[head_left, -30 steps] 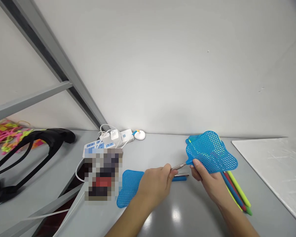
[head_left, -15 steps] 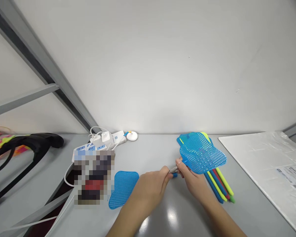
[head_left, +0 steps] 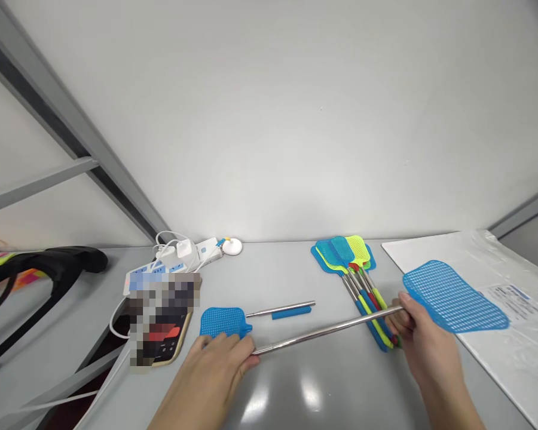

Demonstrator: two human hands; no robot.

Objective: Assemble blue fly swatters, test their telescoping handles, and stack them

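Observation:
Both my hands hold one fly swatter (head_left: 327,331), its metal rod drawn out long and slanting up to the right. My left hand (head_left: 219,364) is closed round the rod's lower left end, so that end is hidden. At the neck, just below the blue mesh head, my right hand (head_left: 425,340) grips it. A separate blue swatter head (head_left: 222,321) lies beyond my left fingers. Between the hands, farther back, rest a loose metal rod (head_left: 282,309) and a blue handle sleeve (head_left: 291,312). Several swatters (head_left: 338,254) in blue, yellow and other colours lie stacked behind the held rod.
On the left are a phone (head_left: 173,340), partly blurred out, and a power strip (head_left: 150,276) with white plugs and cables. A white round object (head_left: 232,246) sits near the wall. A flat plastic-wrapped white package (head_left: 511,352) covers the table's right side.
My hands have moved apart, the left to the lower left and the right to the right. The held swatter's rod has lengthened between them, and its head has moved off the stack.

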